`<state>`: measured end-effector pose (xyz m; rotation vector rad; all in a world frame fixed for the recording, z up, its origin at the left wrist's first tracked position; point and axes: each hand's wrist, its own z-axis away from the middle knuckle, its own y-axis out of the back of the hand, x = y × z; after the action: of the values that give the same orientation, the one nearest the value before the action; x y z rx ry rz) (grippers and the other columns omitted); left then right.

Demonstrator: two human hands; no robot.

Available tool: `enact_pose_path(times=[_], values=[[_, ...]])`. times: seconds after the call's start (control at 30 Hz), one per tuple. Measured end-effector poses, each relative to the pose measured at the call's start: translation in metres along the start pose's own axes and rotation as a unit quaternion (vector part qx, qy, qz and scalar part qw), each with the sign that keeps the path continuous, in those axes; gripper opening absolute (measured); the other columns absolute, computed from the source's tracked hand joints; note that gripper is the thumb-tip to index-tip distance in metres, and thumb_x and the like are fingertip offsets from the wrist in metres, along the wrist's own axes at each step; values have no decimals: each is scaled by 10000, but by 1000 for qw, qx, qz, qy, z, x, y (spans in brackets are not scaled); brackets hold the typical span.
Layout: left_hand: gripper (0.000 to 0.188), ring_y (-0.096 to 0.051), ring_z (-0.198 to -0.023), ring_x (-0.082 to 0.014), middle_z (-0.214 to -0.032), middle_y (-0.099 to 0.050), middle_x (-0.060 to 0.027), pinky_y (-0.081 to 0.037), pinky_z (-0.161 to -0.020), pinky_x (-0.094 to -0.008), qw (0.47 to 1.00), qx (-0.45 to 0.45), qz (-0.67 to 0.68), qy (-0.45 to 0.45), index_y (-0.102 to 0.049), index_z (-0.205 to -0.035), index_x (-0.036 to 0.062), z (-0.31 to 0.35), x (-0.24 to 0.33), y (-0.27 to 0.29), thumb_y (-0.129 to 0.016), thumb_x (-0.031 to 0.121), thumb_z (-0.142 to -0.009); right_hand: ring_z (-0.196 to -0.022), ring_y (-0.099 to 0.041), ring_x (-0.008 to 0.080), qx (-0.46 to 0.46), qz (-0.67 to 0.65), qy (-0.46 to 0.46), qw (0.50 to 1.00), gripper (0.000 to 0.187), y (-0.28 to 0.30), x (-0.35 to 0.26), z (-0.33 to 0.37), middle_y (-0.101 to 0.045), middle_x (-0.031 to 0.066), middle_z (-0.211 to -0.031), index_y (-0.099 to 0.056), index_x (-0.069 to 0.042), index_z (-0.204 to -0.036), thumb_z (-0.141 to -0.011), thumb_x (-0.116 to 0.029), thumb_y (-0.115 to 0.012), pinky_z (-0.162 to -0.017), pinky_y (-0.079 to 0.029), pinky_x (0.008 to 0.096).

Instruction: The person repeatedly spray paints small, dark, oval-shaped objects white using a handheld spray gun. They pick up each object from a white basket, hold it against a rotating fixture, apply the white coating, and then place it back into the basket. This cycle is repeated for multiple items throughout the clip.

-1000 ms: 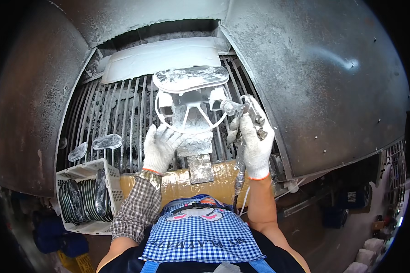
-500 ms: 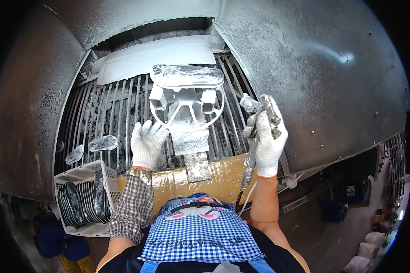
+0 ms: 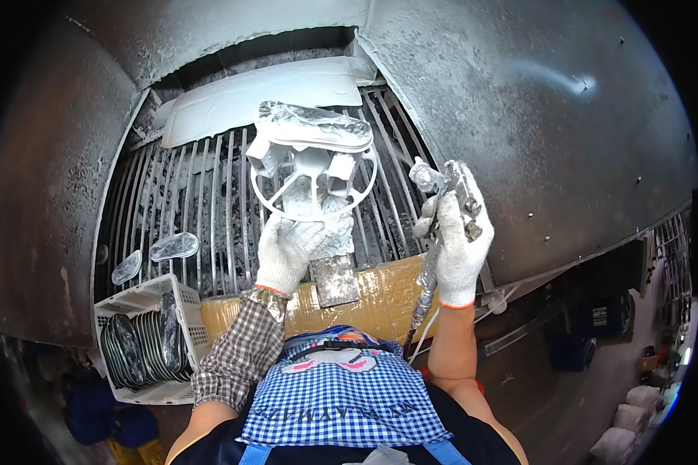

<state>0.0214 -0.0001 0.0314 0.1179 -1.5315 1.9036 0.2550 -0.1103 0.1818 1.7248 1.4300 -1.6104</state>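
Note:
My right hand (image 3: 464, 232), in a white knitted glove, grips a spray gun (image 3: 429, 203) crusted with grey coating; its foil-like wrapped hose (image 3: 421, 298) hangs down. The gloved left hand (image 3: 285, 252) is at the near rim of a white spoked wheel (image 3: 260, 198), its fingers stretched to the right; whether they press on the rim is hard to see. Over the wheel, two square tube ends hold up a long oval piece (image 3: 314, 128), white at its edge and covered on top with crinkled clear film. A coated block (image 3: 337, 240) lies under the wheel.
Bars of a dusty grate (image 3: 225, 209) run beneath, between dark metal booth walls (image 3: 551, 155). A white basket (image 3: 190, 310) at the left holds several oval pieces; two film-covered ovals (image 3: 174, 246) lie behind it. Taped cardboard (image 3: 388, 298) lines the front, and a white sheet (image 3: 264, 97) the back.
My left hand has moved right and up to the wheel's rim. The wheel and oval piece have turned slightly, the oval's right end coming nearer. The spray gun stays about where it was.

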Motion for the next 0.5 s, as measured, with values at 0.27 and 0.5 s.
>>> enact_pose_path(times=[0.27, 0.5], values=[[753, -607, -1310, -439, -1437, -582, -309, -485, -1143, -540, 999, 0, -9, -32, -458, -1482, -80, 0, 18, 19, -566, 533, -1058, -779, -621, 68, -2, -33, -36, 999, 486, 7, -7, 12, -701, 57, -981, -520, 33, -1537, -1085, -105, -633, -654, -541, 240], [764, -585, -1345, -457, -1482, -540, -337, -496, -1127, -555, 998, 31, 7, -58, -399, -1518, -77, 2, 38, 20, -577, 512, -1066, -781, -629, 65, -35, -12, -53, 998, 495, 11, -10, 18, -711, 64, -998, -522, 32, -1539, -1078, -105, -644, -666, -531, 226]])
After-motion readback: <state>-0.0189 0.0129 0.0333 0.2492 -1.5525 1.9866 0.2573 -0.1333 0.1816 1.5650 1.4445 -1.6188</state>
